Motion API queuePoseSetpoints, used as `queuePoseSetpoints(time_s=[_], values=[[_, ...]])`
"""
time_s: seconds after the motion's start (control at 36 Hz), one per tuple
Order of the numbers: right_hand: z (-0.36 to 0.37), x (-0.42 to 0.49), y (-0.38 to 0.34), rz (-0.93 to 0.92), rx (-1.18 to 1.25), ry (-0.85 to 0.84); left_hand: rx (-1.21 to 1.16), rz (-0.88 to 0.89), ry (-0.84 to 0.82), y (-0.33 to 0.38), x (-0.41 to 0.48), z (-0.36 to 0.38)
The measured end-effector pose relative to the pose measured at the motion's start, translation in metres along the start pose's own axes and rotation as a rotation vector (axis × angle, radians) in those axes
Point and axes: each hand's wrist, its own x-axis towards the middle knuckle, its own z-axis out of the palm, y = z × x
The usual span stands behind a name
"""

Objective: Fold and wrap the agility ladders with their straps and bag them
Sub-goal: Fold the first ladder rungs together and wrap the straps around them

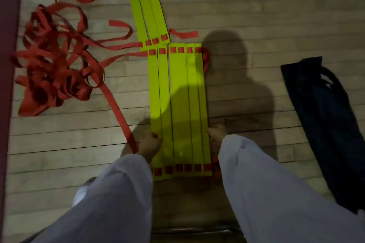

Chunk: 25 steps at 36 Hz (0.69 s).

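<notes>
Yellow-green near rungs (185, 104) of an agility ladder lie flat and side by side on a wooden floor (256, 16), squeezed between the hands of a person crouched over them. The left hand (149, 145) is at the left edge of the set, its grip pinched on the outermost rung with the thumb on top. The right hand (215, 136) is set against the opposite edge, largely hidden by a pale sleeve (276, 183), so whether its grip is closed on the rung cannot be told. Holding both flanks appears meant to draw the slats together and square them before stacking.

A second group, the far rungs (146, 6), runs away at a slight angle, joined to the near set by webbing threaded through slots at the ends. The loose red straps (55, 65) lie in a tangled heap well off to the left, one length trailing back to the left hand, presumably kept aside for wrapping. A dark bag (324, 120) lies flat to the right, apart from the ladder and not yet in use. Folding looks only partly done.
</notes>
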Motion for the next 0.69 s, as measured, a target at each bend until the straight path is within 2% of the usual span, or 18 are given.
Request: queuePoseSetpoints(time_s=[0.14, 0.25, 0.39, 0.44, 0.56, 0.69], values=[[0.000, -0.006, -0.004, -0.020, 0.007, 0.024, -0.034, -0.075, 0.055, -0.036, 0.043, 0.006], [0.001, -0.010, -0.008, -0.016, -0.068, 0.034, -0.125, -0.041, 0.071, -0.007, 0.015, 0.001], [0.007, -0.006, -0.009, -0.001, -0.071, 0.083, -0.200, -0.067, 0.039, 0.001, 0.008, -0.001], [0.009, -0.007, -0.012, 0.034, -0.084, 0.051, -0.196, -0.060, 0.078, -0.001, 0.011, 0.000], [0.008, -0.004, -0.013, 0.067, -0.011, 0.056, -0.232, -0.027, 0.146, -0.004, 0.010, 0.006], [0.009, -0.011, -0.017, 0.047, 0.171, 0.026, -0.441, -0.119, 0.130, 0.001, 0.006, 0.018]])
